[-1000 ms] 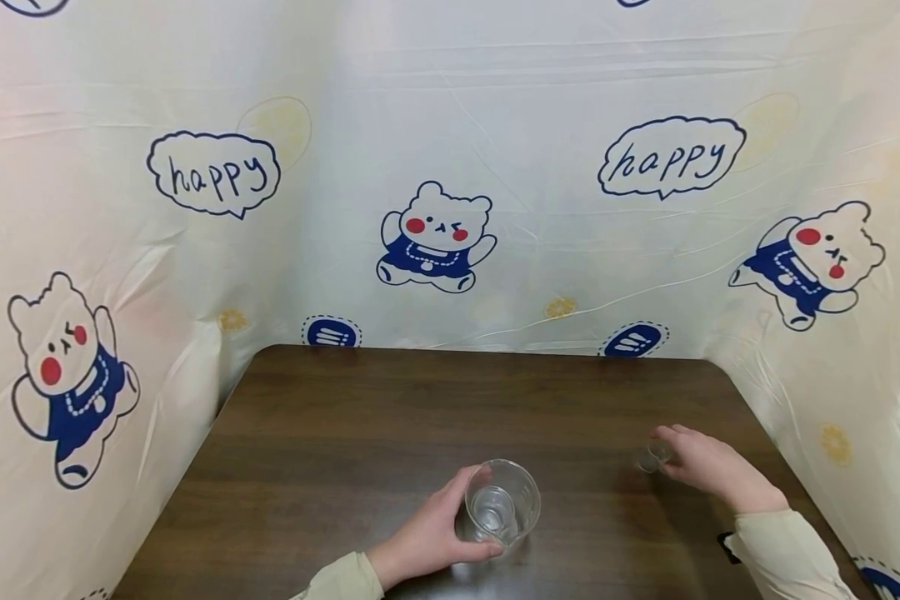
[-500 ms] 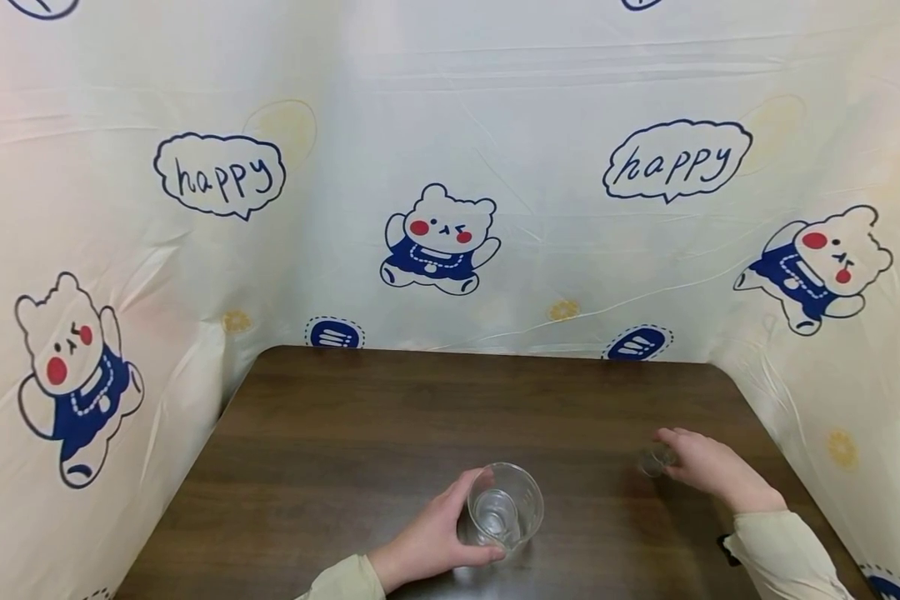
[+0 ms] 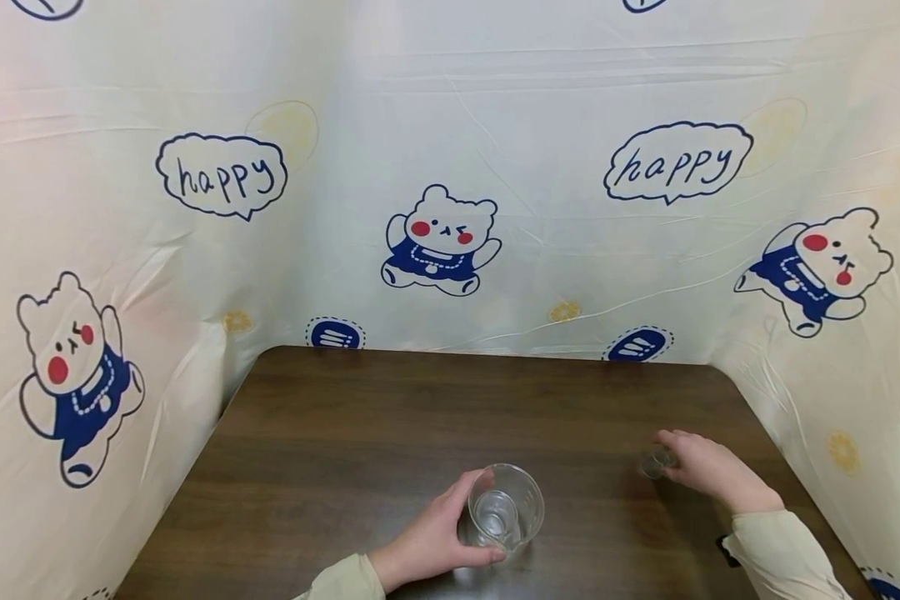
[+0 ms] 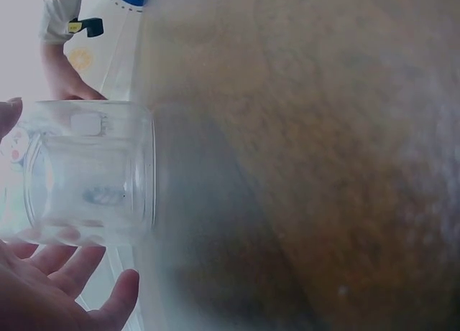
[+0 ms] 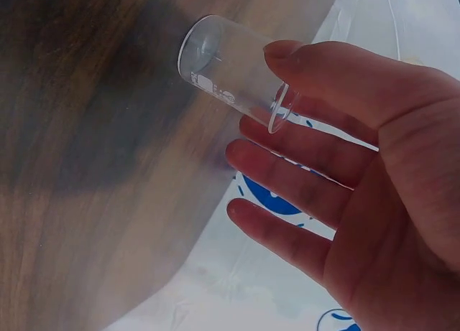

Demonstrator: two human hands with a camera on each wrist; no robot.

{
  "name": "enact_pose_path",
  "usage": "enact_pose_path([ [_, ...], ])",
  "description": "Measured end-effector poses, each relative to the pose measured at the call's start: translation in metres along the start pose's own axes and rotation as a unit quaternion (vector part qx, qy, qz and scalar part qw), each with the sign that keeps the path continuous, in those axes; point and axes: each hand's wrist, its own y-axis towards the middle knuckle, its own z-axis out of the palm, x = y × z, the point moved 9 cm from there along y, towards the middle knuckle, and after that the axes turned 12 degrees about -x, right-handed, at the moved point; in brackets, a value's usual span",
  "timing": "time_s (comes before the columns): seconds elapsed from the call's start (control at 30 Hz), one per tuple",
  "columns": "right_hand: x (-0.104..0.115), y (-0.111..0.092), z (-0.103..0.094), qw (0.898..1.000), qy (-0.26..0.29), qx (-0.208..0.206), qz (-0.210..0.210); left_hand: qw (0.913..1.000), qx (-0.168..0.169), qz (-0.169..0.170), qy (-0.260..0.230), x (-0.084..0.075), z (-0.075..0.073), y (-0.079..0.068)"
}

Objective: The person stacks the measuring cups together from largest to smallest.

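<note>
My left hand (image 3: pixel 438 529) grips a large clear glass beaker (image 3: pixel 534 510) around its side, thumb on the near side and fingers on the far side. A smaller glass beaker (image 3: pixel 497 512) sits nested inside it, and in the left wrist view the inner beaker (image 4: pixel 86 180) shows through the outer wall. Over at the right of the table, my right hand (image 3: pixel 712 471) pinches a small clear beaker (image 3: pixel 656 462) near its rim. White printed marks show on that small beaker (image 5: pixel 233 69) in the right wrist view; its base is toward the tabletop.
The brown wooden table (image 3: pixel 375 408) has rounded far corners. A pale curtain (image 3: pixel 540 133) with bear prints and "happy" lettering surrounds it at the back and both sides. The right sleeve (image 3: pixel 783 546) lies near the table's right edge.
The head view has shifted very slightly. Both hands keep their holds on the beakers, in nearly the same places.
</note>
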Motion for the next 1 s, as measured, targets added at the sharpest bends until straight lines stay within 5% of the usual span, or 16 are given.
enact_pose_path([
  [1.0, 0.01, 0.004, -0.005, 1.0, 0.008, 0.008, -0.005, 1.0, -0.003, 0.008, -0.003, 0.003, 0.002, 0.0],
])
